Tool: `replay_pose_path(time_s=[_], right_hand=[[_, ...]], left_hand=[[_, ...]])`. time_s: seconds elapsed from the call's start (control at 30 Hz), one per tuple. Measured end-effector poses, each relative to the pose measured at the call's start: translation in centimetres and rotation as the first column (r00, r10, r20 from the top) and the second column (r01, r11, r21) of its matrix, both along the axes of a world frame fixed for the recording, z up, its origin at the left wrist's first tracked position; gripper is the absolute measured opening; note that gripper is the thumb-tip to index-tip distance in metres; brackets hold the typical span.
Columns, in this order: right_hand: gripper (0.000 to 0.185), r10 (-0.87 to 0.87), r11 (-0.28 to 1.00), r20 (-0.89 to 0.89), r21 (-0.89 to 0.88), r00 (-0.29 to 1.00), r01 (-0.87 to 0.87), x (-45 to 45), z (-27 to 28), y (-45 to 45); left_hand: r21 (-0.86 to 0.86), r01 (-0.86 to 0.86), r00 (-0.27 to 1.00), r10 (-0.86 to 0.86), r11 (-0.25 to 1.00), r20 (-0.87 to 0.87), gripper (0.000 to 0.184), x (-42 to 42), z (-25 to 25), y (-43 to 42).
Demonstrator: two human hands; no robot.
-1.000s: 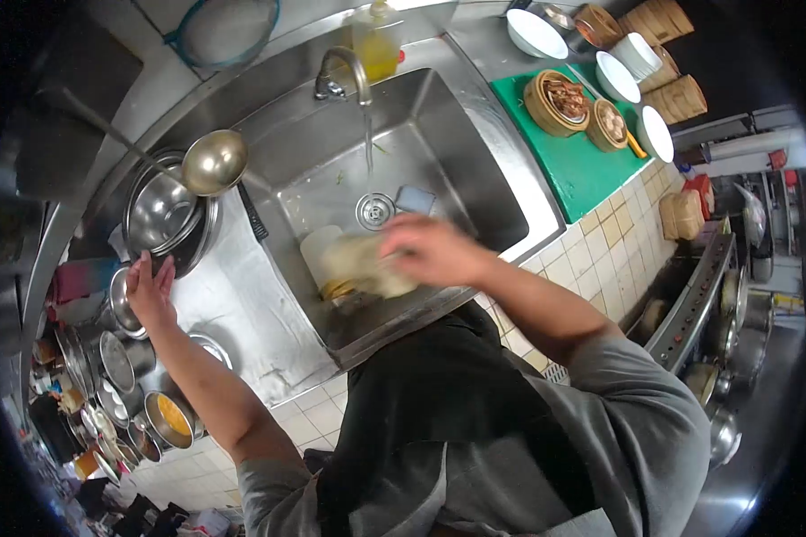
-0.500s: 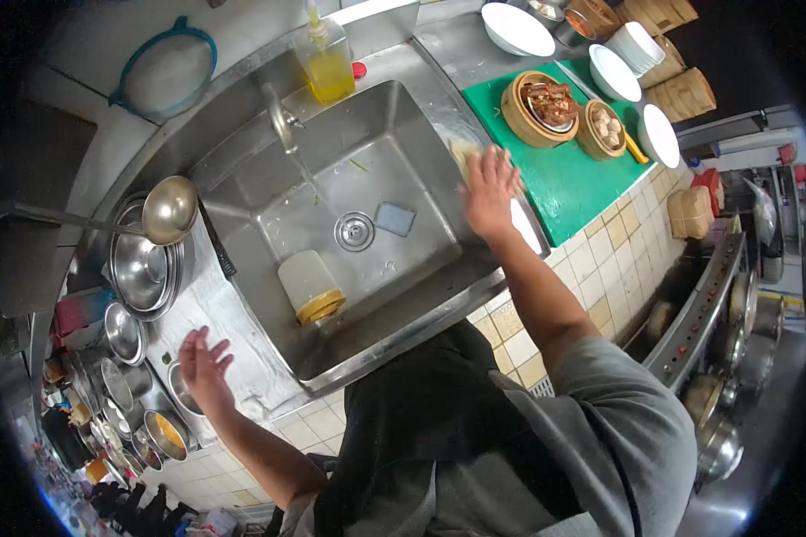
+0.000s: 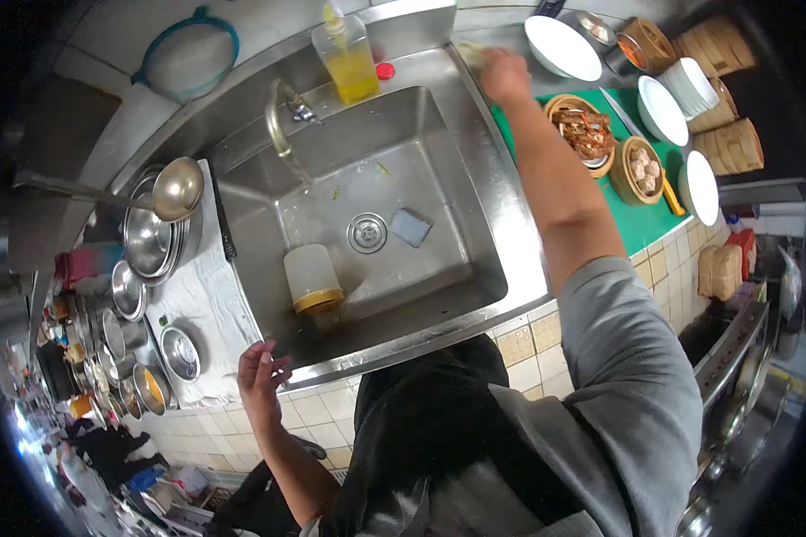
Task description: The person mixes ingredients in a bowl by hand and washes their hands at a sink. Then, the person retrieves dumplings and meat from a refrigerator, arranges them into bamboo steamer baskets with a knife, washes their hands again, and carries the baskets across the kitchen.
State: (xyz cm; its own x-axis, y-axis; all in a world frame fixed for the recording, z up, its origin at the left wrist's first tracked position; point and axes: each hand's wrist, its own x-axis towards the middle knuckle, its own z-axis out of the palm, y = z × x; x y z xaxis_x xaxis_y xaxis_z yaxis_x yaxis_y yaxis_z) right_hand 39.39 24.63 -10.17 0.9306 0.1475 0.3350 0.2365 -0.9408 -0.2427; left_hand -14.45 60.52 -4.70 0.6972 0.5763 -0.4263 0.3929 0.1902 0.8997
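Note:
My right hand point(image 3: 505, 77) presses a pale cloth point(image 3: 471, 55) onto the steel counter at the back, beyond the sink's right rim. The cloth is mostly hidden under the fingers. My left hand point(image 3: 261, 374) hangs near the sink's front left corner, its fingers apart and holding nothing. In the steel sink point(image 3: 394, 179) lie a white container with a yellow rim point(image 3: 312, 276) and a grey-blue sponge point(image 3: 411, 227), close to the drain point(image 3: 366, 233). The faucet point(image 3: 278, 125) stands at the sink's back edge.
On the right, a green cutting board point(image 3: 640, 224) holds bamboo baskets of food point(image 3: 637, 170) and a knife point(image 3: 620, 111). White bowls point(image 3: 562, 48) surround it. Metal bowls point(image 3: 148, 237) and a ladle point(image 3: 177, 189) are at the left. A yellow liquid bottle point(image 3: 349, 67) stands behind the sink.
My right hand first moved with the cloth from inside the sink to the right counter, then farther back. My left hand moved from the metal bowls toward the sink's front left corner.

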Motion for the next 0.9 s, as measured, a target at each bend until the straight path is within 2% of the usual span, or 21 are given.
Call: replay_pose_path(time_s=[0.03,0.07,0.13,0.2,0.27,0.3,0.37,0.4,0.43,0.47,0.6,0.67,0.7,0.73,0.77,0.8,0.87,0.9], right_hand=[[0.029,-0.101,0.979,-0.092,-0.185,0.991,0.083,1.8,-2.9,-1.2],[0.029,-0.093,0.980,-0.101,-0.185,0.991,0.073,0.1,-2.6,-0.5],[0.028,-0.084,0.961,-0.085,-0.271,0.993,0.059,-4.1,-0.3,2.0],[0.029,-0.011,0.939,-0.071,-0.343,0.997,-0.014,-5.5,-2.6,3.1],[0.030,0.231,0.940,-0.057,-0.246,0.971,-0.238,-8.5,-3.3,4.0],[0.033,0.248,0.955,-0.067,-0.152,0.966,-0.256,-9.6,-3.7,3.7],[0.034,0.330,0.938,-0.070,-0.086,0.941,-0.336,-13.7,-2.9,2.3],[0.036,0.389,0.920,-0.037,-0.024,0.920,-0.390,-15.6,-2.4,1.4],[0.037,0.433,0.901,-0.035,-0.007,0.901,-0.434,-17.6,-2.6,0.0],[0.039,0.475,0.880,-0.032,0.010,0.880,-0.475,-19.8,-2.8,-1.6],[0.035,0.532,0.845,-0.115,0.134,0.839,-0.517,-31.0,-1.5,-6.7],[0.032,0.505,0.840,-0.261,0.366,0.823,-0.400,-35.9,-2.4,-7.7],[0.030,0.426,0.792,-0.393,0.597,0.815,-0.126,-38.6,-2.6,-6.6],[0.028,0.374,0.661,-0.533,0.727,0.759,0.185,-40.9,-2.8,-4.7],[0.026,0.459,0.795,-0.383,0.581,0.802,-0.178,-41.5,-3.3,-3.5],[0.024,0.579,0.806,-0.243,0.319,0.779,-0.499,-41.5,-3.7,-2.0],[0.025,0.757,0.642,-0.197,0.399,0.622,-0.655,-41.4,-2.4,4.2],[0.026,0.795,0.603,-0.299,0.487,0.527,-0.632,-40.8,-3.1,6.9]], left_hand=[[-0.022,-0.008,0.999,0.007,1.000,-0.054,0.031,0.7,-0.2,-0.7],[-0.046,-0.013,0.994,0.008,0.999,-0.108,0.031,1.4,-0.4,-1.4],[-0.079,0.048,0.998,-0.052,0.996,-0.042,0.033,3.3,-1.7,-2.5],[-0.087,0.111,0.990,-0.118,0.990,-0.080,0.034,7.2,-2.5,-3.7],[-0.119,0.231,0.973,-0.229,0.966,0.031,0.030,11.2,-3.6,-4.3],[-0.137,0.262,0.964,-0.254,0.955,0.073,0.029,13.4,-4.1,-4.7],[-0.195,0.296,0.946,-0.259,0.935,0.193,0.029,18.2,-4.1,-5.1],[-0.196,0.345,0.928,-0.302,0.918,0.220,0.031,20.5,-5.0,-4.5],[-0.192,0.327,0.928,-0.276,0.925,0.251,0.031,22.5,-5.3,-4.5],[-0.169,0.393,0.906,-0.350,0.904,0.237,0.036,24.5,-5.9,-3.8],[-0.197,0.445,0.870,-0.370,0.873,0.327,0.037,28.0,-4.3,-3.9],[-0.207,0.472,0.857,-0.391,0.857,0.335,0.037,28.8,-4.2,-4.0],[-0.208,0.465,0.862,-0.386,0.861,0.329,0.037,29.6,-5.1,-3.7],[-0.386,0.501,0.859,-0.390,0.774,0.331,0.035,30.5,-6.4,-3.4],[-0.549,0.517,0.856,-0.390,0.657,0.339,0.034,30.8,-7.1,-3.3],[-0.546,0.514,0.858,-0.385,0.661,0.341,0.034,30.4,-6.7,-3.4],[-0.232,0.478,0.865,-0.408,0.848,0.291,0.034,28.7,-4.9,-4.3],[-0.221,0.483,0.860,-0.412,0.847,0.300,0.034,28.2,-4.6,-4.2]])
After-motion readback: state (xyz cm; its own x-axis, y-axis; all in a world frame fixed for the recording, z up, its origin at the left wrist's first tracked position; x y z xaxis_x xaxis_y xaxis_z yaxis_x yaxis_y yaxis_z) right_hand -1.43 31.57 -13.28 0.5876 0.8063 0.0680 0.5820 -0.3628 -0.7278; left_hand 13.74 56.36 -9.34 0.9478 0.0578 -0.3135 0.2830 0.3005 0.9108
